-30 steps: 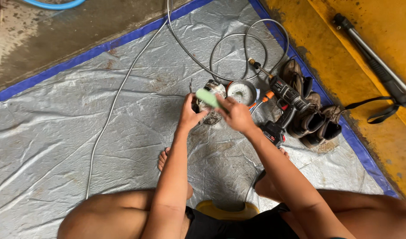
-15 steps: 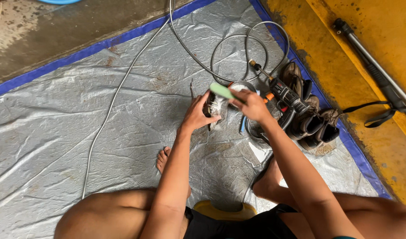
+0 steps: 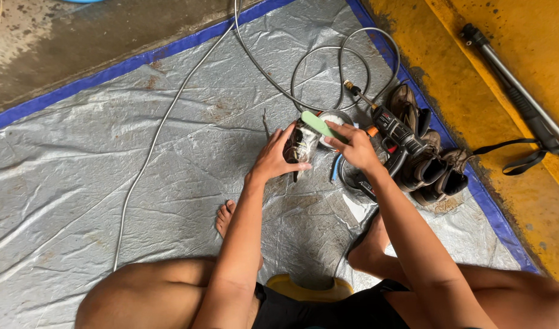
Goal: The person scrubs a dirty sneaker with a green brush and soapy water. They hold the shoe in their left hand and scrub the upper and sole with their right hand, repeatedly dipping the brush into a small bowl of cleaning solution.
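You have one view only, from the camera on your head. It looks steeply down and a little forward, over your own knees and forearms to the grey tarp (image 3: 109, 183) spread on the floor. It sits near: your left hand (image 3: 274, 157) and right hand (image 3: 352, 146) land just above the middle of the picture, arms running up from the bottom edge. Beyond your fingers the view reaches bare concrete (image 3: 78, 42); right of them, a yellow surface (image 3: 535, 49). No second view shares anything.

Left hand (image 3: 273, 159) on soapy shoe (image 3: 300, 145), right hand (image 3: 352, 146) with green brush (image 3: 316, 123).
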